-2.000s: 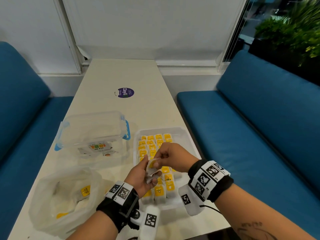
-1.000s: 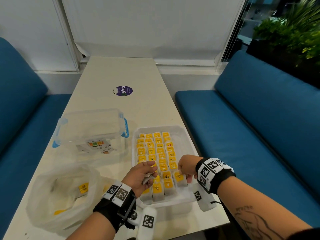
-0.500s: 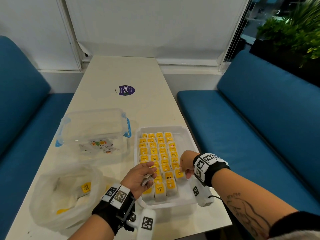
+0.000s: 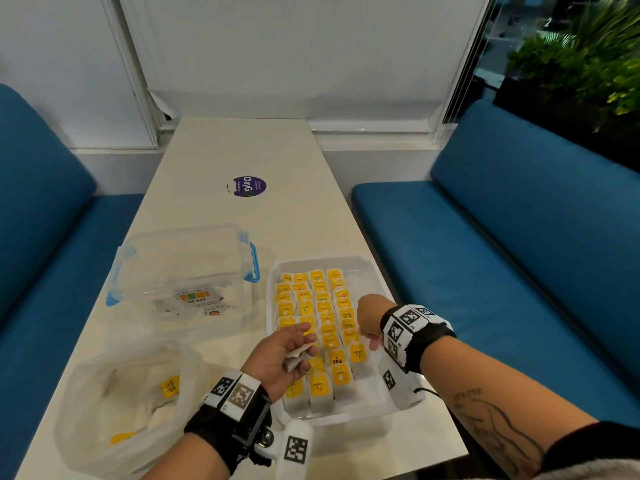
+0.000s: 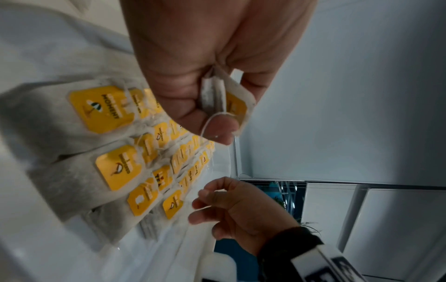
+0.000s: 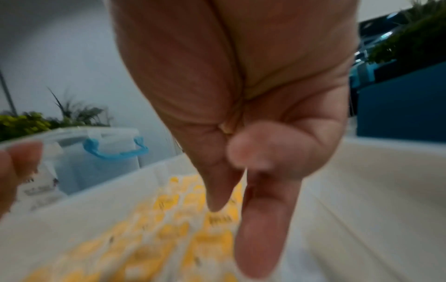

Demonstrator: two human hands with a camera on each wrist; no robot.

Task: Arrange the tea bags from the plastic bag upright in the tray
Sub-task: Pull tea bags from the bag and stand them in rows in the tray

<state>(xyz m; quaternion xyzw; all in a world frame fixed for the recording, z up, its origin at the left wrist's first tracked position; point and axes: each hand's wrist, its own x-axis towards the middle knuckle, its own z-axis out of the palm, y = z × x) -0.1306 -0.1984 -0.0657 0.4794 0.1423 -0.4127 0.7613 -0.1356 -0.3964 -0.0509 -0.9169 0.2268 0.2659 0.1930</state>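
A white tray (image 4: pixel 378 277) holds several rows of upright tea bags (image 4: pixel 323 308) with yellow tags. My left hand (image 4: pixel 304 351) hovers over the tray's near left corner. It pinches a few folded tea bags (image 5: pixel 217 95) between thumb and fingers, with a loop of string hanging out. My right hand (image 4: pixel 365 336) hangs just above the right column of bags, fingers loosely bent, with nothing seen in it. The crumpled plastic bag (image 4: pixel 114 410) lies at the near left with a few tea bags (image 4: pixel 169 386) inside.
A clear lidded box with blue latches (image 4: pixel 183 278) stands left of the tray. A purple sticker (image 4: pixel 249 186) marks the middle of the table. Blue sofas (image 4: pixel 519 254) flank the table. The tray lies close to the table's near right edge.
My right hand took a tea bag from the left hand, set it at the near end of the tray's right column, and has lifted off it. The left hand stayed with its bags.
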